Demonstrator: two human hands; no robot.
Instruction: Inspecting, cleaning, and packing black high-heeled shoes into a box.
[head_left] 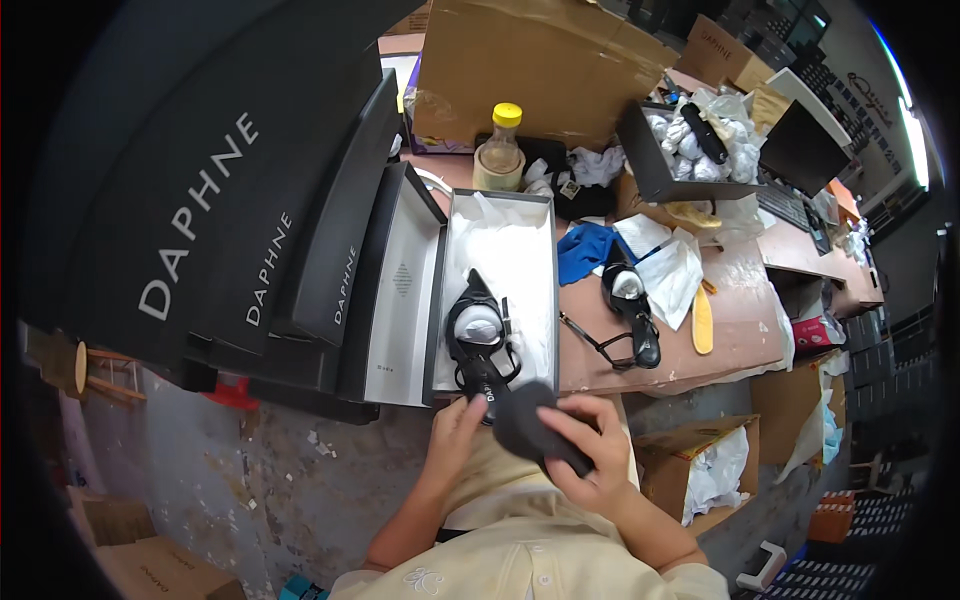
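My left hand (455, 445) is closed on the heel end of a black strappy sandal (482, 372). The sandal's toe, stuffed with a white paper ball (478, 325), reaches over an open grey shoe box (552, 300) lined with white tissue paper (515, 250). My right hand (592, 450) grips a dark, rounded, block-like thing (528, 420), smeared by motion, close beside the sandal's heel. Its exact kind cannot be made out. A second black sandal (643, 340), also stuffed with paper, lies on the table (590, 380) to the right, its strap loose.
Black shoe boxes (270, 260) stand stacked at the left. Behind are a cardboard sheet (540, 75) and a bottle with a yellow cap (508, 118). To the right lie a blue cloth (586, 250), a yellow insole (703, 325) and a box of paper balls (690, 190).
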